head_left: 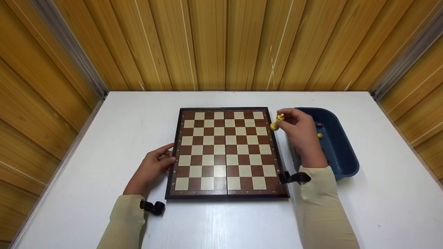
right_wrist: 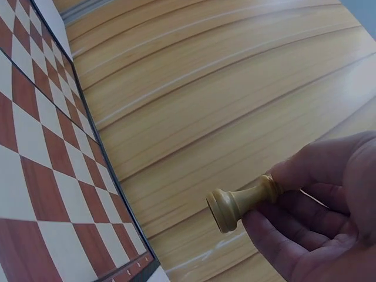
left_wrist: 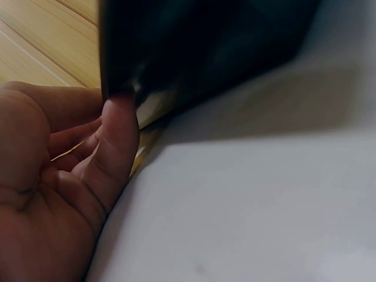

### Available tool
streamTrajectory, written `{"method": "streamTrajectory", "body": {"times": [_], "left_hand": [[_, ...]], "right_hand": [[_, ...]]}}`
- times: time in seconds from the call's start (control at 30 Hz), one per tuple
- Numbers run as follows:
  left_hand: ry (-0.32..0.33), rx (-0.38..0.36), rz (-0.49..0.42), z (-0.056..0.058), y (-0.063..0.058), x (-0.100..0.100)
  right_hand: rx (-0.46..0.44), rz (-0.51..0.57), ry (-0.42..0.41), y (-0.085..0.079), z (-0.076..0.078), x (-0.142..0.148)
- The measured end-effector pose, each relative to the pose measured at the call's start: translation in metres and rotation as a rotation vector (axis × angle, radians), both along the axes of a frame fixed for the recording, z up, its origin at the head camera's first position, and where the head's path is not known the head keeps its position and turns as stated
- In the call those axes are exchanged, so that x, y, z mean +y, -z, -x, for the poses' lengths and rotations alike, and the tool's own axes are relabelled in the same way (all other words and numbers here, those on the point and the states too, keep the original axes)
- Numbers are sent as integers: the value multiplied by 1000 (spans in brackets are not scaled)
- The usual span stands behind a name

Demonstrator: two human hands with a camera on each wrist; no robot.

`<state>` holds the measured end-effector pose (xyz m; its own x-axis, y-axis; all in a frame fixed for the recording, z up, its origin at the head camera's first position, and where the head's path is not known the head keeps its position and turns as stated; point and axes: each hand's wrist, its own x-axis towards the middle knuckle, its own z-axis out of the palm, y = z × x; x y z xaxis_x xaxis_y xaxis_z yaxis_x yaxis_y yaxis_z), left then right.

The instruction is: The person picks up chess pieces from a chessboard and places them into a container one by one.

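A brown-and-cream chessboard (head_left: 225, 152) with a dark rim lies on the white table, a seam running down its middle. Between thumb and fingers my right hand (head_left: 301, 133) pinches a yellow chess piece (head_left: 274, 126), tilted, just off the board's right edge near the far corner. In the right wrist view the base of the chess piece (right_wrist: 238, 202) points toward the board and its top is hidden by the fingers. My left hand (head_left: 152, 166) touches the board's left edge, the thumb and fingertips right at the dark side (left_wrist: 176, 47) in the left wrist view.
A dark blue tub (head_left: 341, 148) stands right of the board, partly under my right forearm. Inside it show a small yellow piece (head_left: 319, 135) and a dark piece (head_left: 319, 125). Wood-patterned panels (head_left: 211, 45) rise behind the white table (head_left: 138, 121) and at both sides.
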<state>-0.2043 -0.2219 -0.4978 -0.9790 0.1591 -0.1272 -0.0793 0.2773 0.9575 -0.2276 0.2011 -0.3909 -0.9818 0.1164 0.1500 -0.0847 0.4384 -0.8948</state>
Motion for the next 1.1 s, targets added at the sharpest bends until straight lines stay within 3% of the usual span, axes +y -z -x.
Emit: {"method": "streamTrajectory", "body": {"times": [0.37, 0.7, 1.1], "left_hand": [[5, -17, -6, -2, 1, 0], [18, -3, -37, -1, 0, -1], [8, -15, -47, -1, 0, 0]], "right_hand": [[16, 6, 63, -1, -1, 18], [-60, -34, 138, -2, -2, 37], [-137, -119, 157, 2, -1, 51]]}}
